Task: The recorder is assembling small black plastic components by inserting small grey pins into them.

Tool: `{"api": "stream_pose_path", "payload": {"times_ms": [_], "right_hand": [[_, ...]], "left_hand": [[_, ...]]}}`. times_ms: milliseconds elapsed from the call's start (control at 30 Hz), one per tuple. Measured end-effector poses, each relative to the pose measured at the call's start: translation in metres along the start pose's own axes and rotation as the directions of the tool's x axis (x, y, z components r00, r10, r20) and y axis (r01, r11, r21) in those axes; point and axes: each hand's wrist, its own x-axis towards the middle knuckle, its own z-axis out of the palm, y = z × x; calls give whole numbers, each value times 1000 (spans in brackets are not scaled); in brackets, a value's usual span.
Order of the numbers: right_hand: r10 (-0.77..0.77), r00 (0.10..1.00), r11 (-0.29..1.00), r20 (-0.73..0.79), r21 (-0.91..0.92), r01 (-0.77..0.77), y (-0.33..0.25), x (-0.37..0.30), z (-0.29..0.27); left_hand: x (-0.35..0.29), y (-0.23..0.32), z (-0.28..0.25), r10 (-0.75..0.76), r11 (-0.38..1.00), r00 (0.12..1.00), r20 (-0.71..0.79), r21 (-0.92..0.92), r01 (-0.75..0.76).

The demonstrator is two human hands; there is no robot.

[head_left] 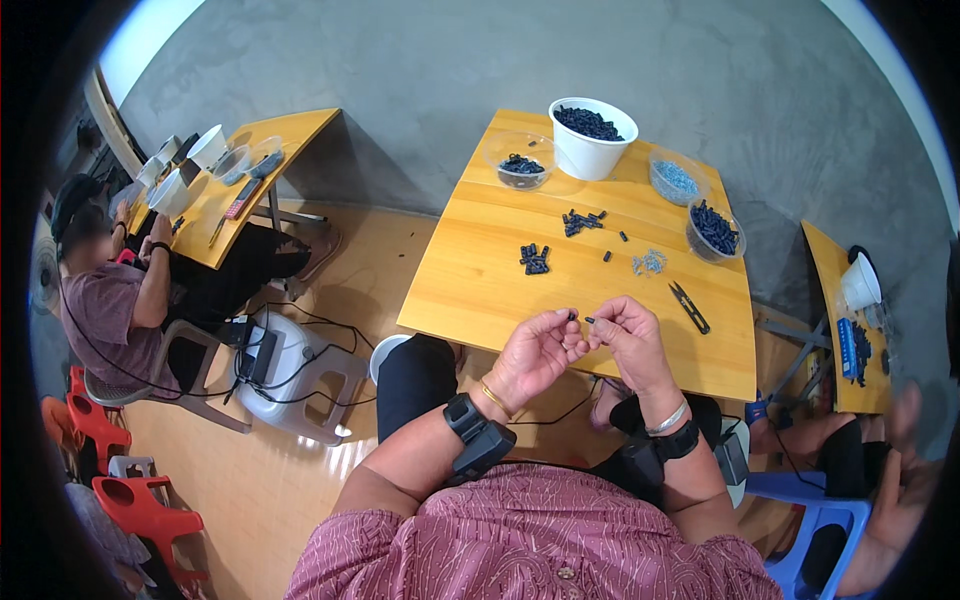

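My left hand [540, 355] and my right hand [634, 340] meet just over the near edge of the wooden table. Thumb and forefinger of the left pinch a small black cylindrical piece [571, 316]. Between the right fingertips shows another small dark piece [589, 320], its end pointing at the first; the two look slightly apart. Beyond the hands lie two small piles of black cylindrical pieces [535, 260] [583, 222]. Two single black pieces [607, 256] [623, 236] and a heap of small pale grey-blue parts [650, 262] are to their right. Black thread snips [690, 308] rest on the right.
At the table's [460, 280] back stand a white tub [594, 157] full of black pieces and a clear bowl [520, 160]. Clear bowls of light-blue parts [676, 176] and black pieces [714, 230] line the right edge. People sit at tables left and right; cables [320, 345] cross the floor.
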Motion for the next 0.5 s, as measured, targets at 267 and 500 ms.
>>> {"api": "stream_pose_path", "payload": {"times_ms": [267, 500], "right_hand": [[-36, 999, 997, -37, -76, 33, 1, -1, 6], [-20, 1000, 1000, -24, -12, 19, 0, 0, 7]], "left_hand": [[1, -3, -6, 20, 998, 999, 47, 67, -24], [-1, -4, -3, 39, 981, 992, 119, 187, -61]]}}
